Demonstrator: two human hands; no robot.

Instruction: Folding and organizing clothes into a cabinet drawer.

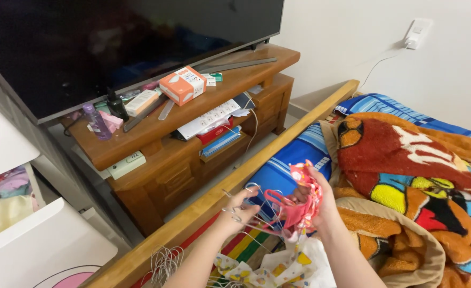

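The left hand [239,209] is gripping a cluster of thin wire hangers [257,205], its fingers curling closed around their hooks and necks. The right hand [315,200] is clamping shut on a small pink patterned garment [302,200], bunching the cloth between thumb and fingers. A pink hanger [276,201] is lying across the gap between the two hands, touching the garment; whether it is already threaded into the cloth cannot be told from this angle. Both hands are working close together above the near edge of the bed.

Just below the wrists, a white printed cloth [283,266] is lying crumpled, and a second bundle of wire hangers [166,262] is resting beside the wooden bed frame [230,184]. A blue striped sheet [294,154] is showing beside the frame, and an orange cartoon blanket [406,181] is heaping up to the right.

Beyond the frame, a wooden television stand [193,122] is bearing an orange box [183,84], a purple bottle [96,121] and a dark bottle [116,104], under a large dark screen [118,37]. At the far left, a white drawer [27,224] is standing open with folded clothes inside.
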